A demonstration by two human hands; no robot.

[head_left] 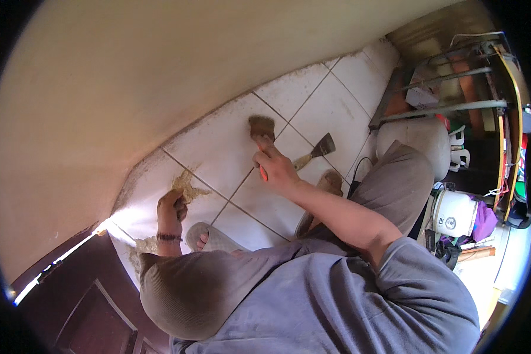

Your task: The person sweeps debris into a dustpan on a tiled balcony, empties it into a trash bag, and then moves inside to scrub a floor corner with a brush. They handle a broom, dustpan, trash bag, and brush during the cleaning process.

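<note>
Head view. The paintbrush (262, 131) sits at centre frame, slightly above middle, directly above my right hand (274, 168) and in its grip. That hand is clenched around the orange handle, which shows just below the fingers; the bristle head rests on the white floor tile (218, 147). The brush's long axis runs near vertical in the frame, bristles pointing toward the upper edge, handle toward the lower.

My left hand (171, 209) is at lower left of centre, curled closed on a clump of brownish debris (186, 186) lying on the tile near the wall (130, 88). Whether it grips the clump or only presses it, I cannot tell.

A scraper (317, 150) lies on the tile just right of my right hand, untouched, blade toward the upper right.
</note>
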